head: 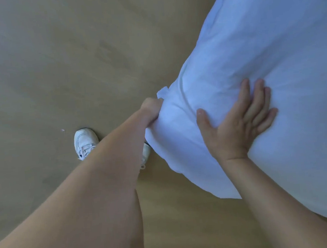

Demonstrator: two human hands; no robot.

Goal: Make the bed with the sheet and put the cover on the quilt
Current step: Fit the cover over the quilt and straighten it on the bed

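A bulky white quilt in its cover (261,59) fills the right side of the view and hangs over the floor. My left hand (151,110) grips the bunched corner of the white fabric at its left end, fingers curled into the cloth. My right hand (243,120) lies flat on the top of the quilt just right of that corner, fingers straight and spread, pressing the fabric. The bed and any sheet are out of view.
A light wooden floor (54,64) spreads under everything. My white shoe (85,141) stands on it left of my left forearm, and the tip of a second shoe (146,152) shows under the quilt's corner.
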